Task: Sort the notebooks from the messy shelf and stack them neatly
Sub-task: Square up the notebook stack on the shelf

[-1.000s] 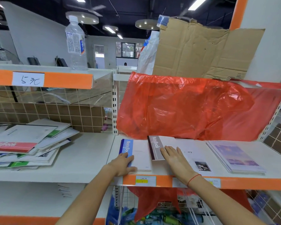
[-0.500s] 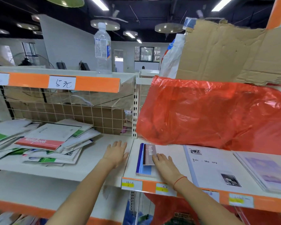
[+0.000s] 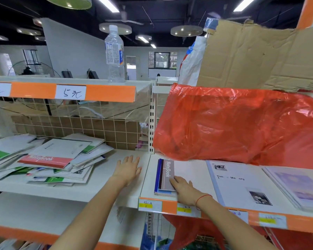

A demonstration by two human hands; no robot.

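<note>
Left hand: the left hand (image 3: 127, 169) lies flat, fingers straight and spread, palm down on the smooth white shelf board (image 3: 105, 184); it grips nothing and sits between the messy pile and the neat stack

Right hand: the right hand (image 3: 185, 190) rests with straight fingers on the near end of the neat stack (image 3: 165, 177); a thin red cord circles the wrist; the fingers press, they do not curl round anything

Neat stack: flat rectangular notebooks, a brown-grey spine band printed "NoteBook" on top, blue edges showing beneath; it lies at the left end of the right-hand shelf section

Messy pile: glossy paper-covered notebooks (image 3: 49, 159) fanned at odd angles, red and green bands showing; on the left section, well apart from the stack

Other stacks: a white-covered notebook (image 3: 240, 184) with a small dark photo; a pale purple one (image 3: 298, 186) beyond

Above: crinkled translucent red plastic sheet (image 3: 238, 125); creased brown cardboard (image 3: 260, 56); clear ribbed plastic bottle (image 3: 115, 55) upright on the top shelf
</note>
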